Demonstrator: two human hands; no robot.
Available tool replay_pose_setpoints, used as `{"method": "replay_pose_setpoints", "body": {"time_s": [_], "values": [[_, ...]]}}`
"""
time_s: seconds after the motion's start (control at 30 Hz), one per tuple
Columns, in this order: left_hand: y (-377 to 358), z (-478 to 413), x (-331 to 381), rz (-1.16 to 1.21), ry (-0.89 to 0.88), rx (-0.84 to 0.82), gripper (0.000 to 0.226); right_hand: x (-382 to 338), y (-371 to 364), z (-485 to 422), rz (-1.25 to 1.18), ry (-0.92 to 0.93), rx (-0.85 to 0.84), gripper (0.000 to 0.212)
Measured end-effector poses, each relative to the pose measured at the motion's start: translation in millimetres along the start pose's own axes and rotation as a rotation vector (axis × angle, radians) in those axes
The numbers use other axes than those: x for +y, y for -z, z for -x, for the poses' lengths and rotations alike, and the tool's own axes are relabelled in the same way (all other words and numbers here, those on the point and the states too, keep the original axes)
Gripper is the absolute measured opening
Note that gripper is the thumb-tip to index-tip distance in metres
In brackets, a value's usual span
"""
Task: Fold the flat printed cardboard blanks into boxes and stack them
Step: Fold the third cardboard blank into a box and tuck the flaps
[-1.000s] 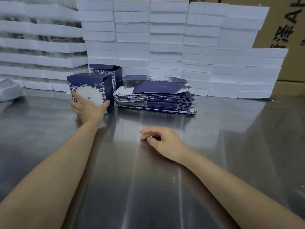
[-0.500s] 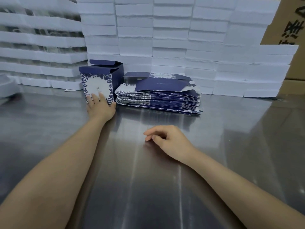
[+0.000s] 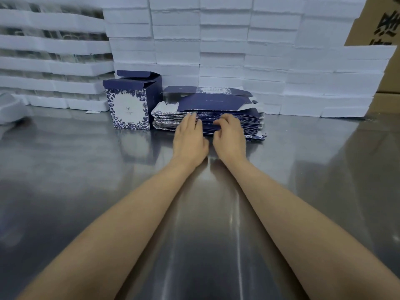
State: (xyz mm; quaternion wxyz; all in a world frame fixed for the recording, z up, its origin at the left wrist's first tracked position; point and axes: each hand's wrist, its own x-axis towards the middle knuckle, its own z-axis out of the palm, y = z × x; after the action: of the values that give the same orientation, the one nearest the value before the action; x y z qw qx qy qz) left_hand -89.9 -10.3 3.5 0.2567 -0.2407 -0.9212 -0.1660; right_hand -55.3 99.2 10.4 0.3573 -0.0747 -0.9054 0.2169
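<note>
Navy-blue floral-printed cardboard box [image 3: 129, 105] stands folded on the steel table [image 3: 75, 169], with a second box [image 3: 154, 87] just behind it. Two are done; the thick stack of flat navy printed blanks [image 3: 212, 102] beside them is unfolded. Left hand [image 3: 189, 137] has straight fingers against the stack's front edge. Right hand [image 3: 230, 137] curls fingers there, pinch unclear. Half a second earlier the left hand touched the box and the right idled on the table.

The box [image 3: 129, 105] is navy, its front white with a blue leaf border. The blanks [image 3: 218, 102] show navy panels and the same blue-and-white foliage. Foam [image 3: 223, 50] behind is white, the table [image 3: 65, 191] glossy grey, the carton [image 3: 368, 24] brown with black characters.
</note>
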Motion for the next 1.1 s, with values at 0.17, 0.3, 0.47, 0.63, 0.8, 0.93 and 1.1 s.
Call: {"method": "replay_pose_setpoints", "body": {"time_s": [0.17, 0.3, 0.47, 0.63, 0.8, 0.93, 1.1], "values": [[-12.9, -19.8, -8.2, 0.069, 0.089, 0.051, 0.058, 14.3, -18.2, -22.2, 0.152, 0.037, 0.045, 0.045], [-24.6, -36.3, -10.6, 0.095, 0.063, 0.100, 0.055, 21.7, -30.2, -39.4, 0.191, 0.091, 0.077, 0.046], [-33.6, -46.1, -13.6, 0.095, 0.077, 0.201, 0.058, 26.0, -37.8, -53.2, 0.294, 0.155, 0.139, 0.043], [-24.5, -39.3, -11.2, 0.163, 0.199, 0.265, 0.059, 18.6, -23.0, -41.2, 0.312, 0.204, 0.255, 0.050], [-4.6, -19.0, -7.6, 0.343, 0.294, 0.298, 0.064, 4.7, -0.9, -11.3, 0.209, 0.284, 0.478, 0.048], [11.1, -1.3, -3.4, 0.571, 0.282, 0.324, 0.062, -6.0, 19.7, 18.7, 0.186, 0.452, 0.587, 0.051], [25.5, 29.3, 4.6, 0.863, 0.280, 0.361, 0.072, -20.8, 48.8, 58.3, -0.100, 0.375, 0.603, 0.043]]}}
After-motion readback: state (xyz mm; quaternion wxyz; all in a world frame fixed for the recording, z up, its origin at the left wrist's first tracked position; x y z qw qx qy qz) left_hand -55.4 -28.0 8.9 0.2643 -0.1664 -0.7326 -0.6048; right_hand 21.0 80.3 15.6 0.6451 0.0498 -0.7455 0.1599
